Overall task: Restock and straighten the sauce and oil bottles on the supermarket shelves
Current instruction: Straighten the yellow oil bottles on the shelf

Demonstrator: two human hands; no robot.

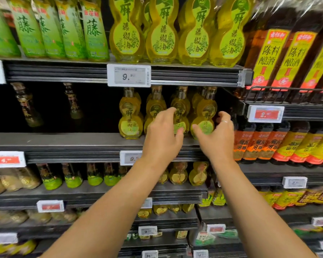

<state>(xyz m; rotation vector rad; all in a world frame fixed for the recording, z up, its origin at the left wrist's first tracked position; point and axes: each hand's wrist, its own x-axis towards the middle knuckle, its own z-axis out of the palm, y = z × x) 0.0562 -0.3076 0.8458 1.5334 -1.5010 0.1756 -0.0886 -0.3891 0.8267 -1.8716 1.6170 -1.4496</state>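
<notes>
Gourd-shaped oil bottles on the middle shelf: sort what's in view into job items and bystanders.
In the job:
- left hand
- right hand
- gourd-shaped oil bottles
- middle shelf

Just there:
- price tag
- dark sauce bottles
- green-labelled bottles
</notes>
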